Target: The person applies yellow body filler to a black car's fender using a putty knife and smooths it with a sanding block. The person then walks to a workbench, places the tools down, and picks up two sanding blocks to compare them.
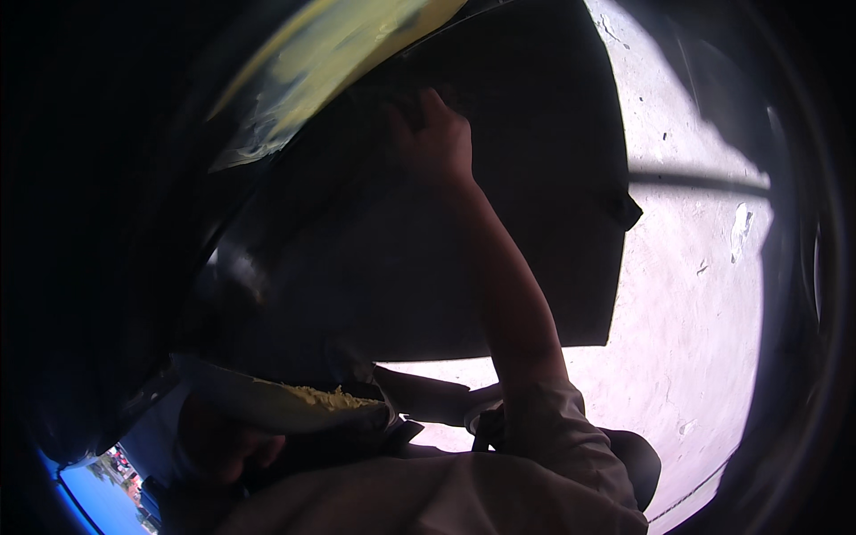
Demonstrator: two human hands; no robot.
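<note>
My right arm reaches up across a large dark sheet or panel with straight cut edges. At its far part is my right hand, knuckles bent, the fingertips lost in deep shadow. Whether it grips or only touches the surface I cannot tell. Low on the left, my left hand is mostly in the dark with its fingers curled in. Just above it lies a pale curved piece with a ragged yellow foam-like edge. What those fingers hold, if anything, is hidden.
Beyond the dark sheet, a yellowish surface with a clear, film-like sheen shows at the upper left. Sunlit pale ground with scraps and a shadow bar lies to the right. A shoe is partly visible below the sheet.
</note>
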